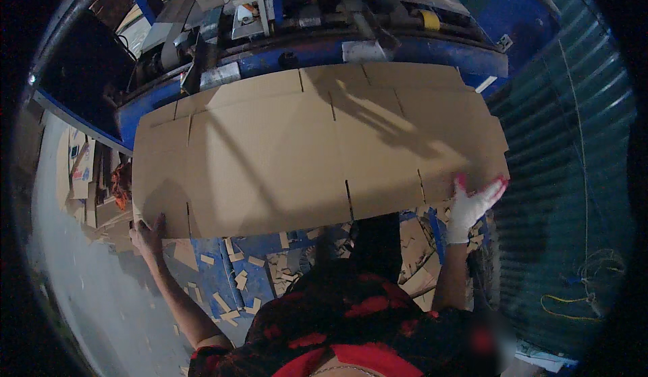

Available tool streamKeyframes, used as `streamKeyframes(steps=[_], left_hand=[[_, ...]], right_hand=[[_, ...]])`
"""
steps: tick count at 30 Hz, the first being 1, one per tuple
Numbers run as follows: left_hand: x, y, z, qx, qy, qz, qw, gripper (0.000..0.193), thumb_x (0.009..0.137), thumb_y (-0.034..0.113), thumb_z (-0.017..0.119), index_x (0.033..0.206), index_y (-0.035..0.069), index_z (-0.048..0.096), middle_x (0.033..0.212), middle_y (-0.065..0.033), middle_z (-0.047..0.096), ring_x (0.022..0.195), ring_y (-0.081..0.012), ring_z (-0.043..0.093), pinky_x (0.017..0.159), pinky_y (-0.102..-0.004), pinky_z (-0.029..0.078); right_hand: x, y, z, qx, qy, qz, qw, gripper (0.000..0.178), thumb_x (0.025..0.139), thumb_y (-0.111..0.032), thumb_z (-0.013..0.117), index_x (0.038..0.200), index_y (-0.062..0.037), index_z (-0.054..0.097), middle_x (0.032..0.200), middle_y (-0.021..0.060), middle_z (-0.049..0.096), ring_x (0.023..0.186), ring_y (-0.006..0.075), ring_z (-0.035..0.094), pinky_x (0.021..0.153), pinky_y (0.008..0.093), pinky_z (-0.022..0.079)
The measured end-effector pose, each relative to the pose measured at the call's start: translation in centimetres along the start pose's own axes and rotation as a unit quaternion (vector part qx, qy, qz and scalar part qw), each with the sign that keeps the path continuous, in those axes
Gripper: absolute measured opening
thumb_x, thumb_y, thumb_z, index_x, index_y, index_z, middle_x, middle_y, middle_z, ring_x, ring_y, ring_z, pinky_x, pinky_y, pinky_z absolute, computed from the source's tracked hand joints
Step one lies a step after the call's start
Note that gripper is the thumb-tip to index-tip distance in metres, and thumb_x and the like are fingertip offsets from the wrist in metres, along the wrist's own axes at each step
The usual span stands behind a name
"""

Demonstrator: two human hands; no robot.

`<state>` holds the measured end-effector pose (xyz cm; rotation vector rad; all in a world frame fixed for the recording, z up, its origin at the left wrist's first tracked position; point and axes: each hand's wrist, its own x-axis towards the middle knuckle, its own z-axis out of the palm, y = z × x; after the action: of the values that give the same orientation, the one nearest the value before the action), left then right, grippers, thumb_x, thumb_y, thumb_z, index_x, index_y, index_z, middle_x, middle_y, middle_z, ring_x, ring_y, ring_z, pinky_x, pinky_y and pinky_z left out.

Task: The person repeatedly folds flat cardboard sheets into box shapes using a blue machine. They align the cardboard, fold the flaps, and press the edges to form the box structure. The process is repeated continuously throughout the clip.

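The cardboard sheet (297, 151) partly hides the blue machine (317, 53), cropped at top

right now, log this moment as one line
left hand: holding cardboard sheet, lower-left corner | right hand: white-gloved, fingers spread, at right end | blue machine: beyond sheet

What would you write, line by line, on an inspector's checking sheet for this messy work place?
Surface: a blue surface shows below the sheet; grey floor at left.
Job's things: one big brown cardboard sheet, flat, with slots along its long edges.
Clutter: many small cardboard scraps underneath; a cardboard pile at left.
Left hand: bare, gripping the sheet's near left corner.
Right hand: white glove, reddish fingertips, fingers spread at the sheet's right end; blurred, so touching is unclear.
Cables: a yellow cord, looped, low on the right.
Surroundings: blue machine beyond the sheet; green corrugated wall at right.
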<state>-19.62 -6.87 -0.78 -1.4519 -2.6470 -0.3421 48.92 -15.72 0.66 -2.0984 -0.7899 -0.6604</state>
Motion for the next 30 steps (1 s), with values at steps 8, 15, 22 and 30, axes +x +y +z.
streamKeyframes(steps=[8, 15, 22, 30], left_hand=[[-2.9, 4.6, -4.1, -0.532, 0.082, 0.114, 0.835, 0.049, 0.081, 0.021, 0.073, 0.121, 0.001, 0.052, 0.115, -0.0147, 0.056, 0.103, -0.0229, 0.054, 0.091, -0.0377, 0.043], [-7.9, 12.2, -0.7, -0.506, -0.094, 0.123, 0.849, 0.037, 0.086, 0.001, 0.061, 0.122, 0.001, 0.053, 0.119, -0.0130, 0.059, 0.106, -0.0210, 0.055, 0.094, -0.0337, 0.041], [-4.8, 20.4, -0.5, -0.330, 0.048, 0.425, 0.841, 0.064, 0.073, -0.003, 0.065, 0.134, 0.006, 0.047, 0.133, -0.0203, 0.051, 0.124, -0.0374, 0.049, 0.101, -0.0415, 0.042], [2.8, 24.0, 1.7, -0.265, 0.045, 0.379, 0.886, 0.065, 0.074, 0.003, 0.067, 0.135, 0.006, 0.046, 0.132, -0.0196, 0.052, 0.123, -0.0393, 0.049, 0.101, -0.0436, 0.042]], right_hand=[[0.7, -0.6, -2.1, 0.525, -0.147, 0.138, 0.827, 0.044, 0.083, 0.005, 0.057, 0.126, -0.0002, 0.050, 0.118, 0.0105, 0.056, 0.104, 0.0171, 0.055, 0.087, 0.0309, 0.047], [-2.1, -7.2, -2.5, 0.068, -0.341, -0.461, 0.817, 0.054, 0.068, 0.002, 0.060, 0.121, -0.0086, 0.056, 0.123, 0.0154, 0.052, 0.112, 0.0380, 0.052, 0.095, 0.0526, 0.040], [-0.3, -10.6, 6.3, 0.029, -0.332, -0.594, 0.732, 0.062, 0.065, -0.001, 0.063, 0.125, -0.0163, 0.054, 0.127, 0.0114, 0.050, 0.119, 0.0344, 0.048, 0.102, 0.0582, 0.032], [1.0, -15.6, 14.4, 0.098, -0.322, -0.569, 0.750, 0.049, 0.077, -0.004, 0.057, 0.124, -0.0159, 0.054, 0.124, 0.0087, 0.054, 0.116, 0.0325, 0.051, 0.103, 0.0528, 0.037]])
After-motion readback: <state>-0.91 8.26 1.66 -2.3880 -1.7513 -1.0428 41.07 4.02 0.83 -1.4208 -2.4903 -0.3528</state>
